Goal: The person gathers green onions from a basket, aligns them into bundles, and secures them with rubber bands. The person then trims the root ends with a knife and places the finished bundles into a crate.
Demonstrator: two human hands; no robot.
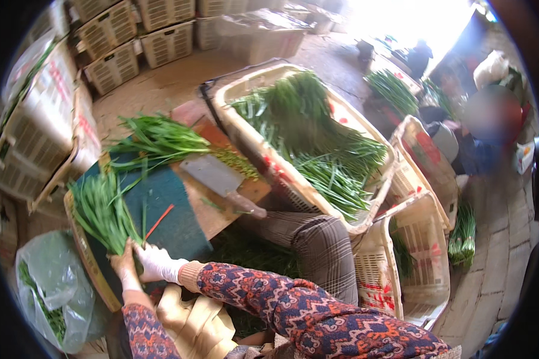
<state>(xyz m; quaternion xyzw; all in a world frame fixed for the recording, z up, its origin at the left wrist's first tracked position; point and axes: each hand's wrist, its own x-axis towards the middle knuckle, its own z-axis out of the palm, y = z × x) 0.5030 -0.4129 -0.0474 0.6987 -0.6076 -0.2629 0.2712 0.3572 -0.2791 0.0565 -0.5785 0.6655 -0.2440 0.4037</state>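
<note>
A bundle of garlic chives [99, 209] lies across the left end of the green-topped board [167, 200], its leaves fanning away from me. My left hand [124, 266] is closed round the stem end at the board's near edge. Right beside it, my right hand [156, 262], in a white glove, grips the same stems; its fingertips are partly hidden. A red strip [160, 219] lies on the board just beyond that hand. Farther back rests a second bunch of chives [161, 140]. A cleaver [215, 179] with a wooden handle lies on the board's right, next to chopped yellow-green bits [236, 161].
A large cream crate [227, 99] full of chives stands beyond the board to the right. More crates [425, 257] stand at the right, others [111, 66] are stacked at the back left. A clear plastic bag [60, 275] sits left of the board. A person [485, 149] is at the far right.
</note>
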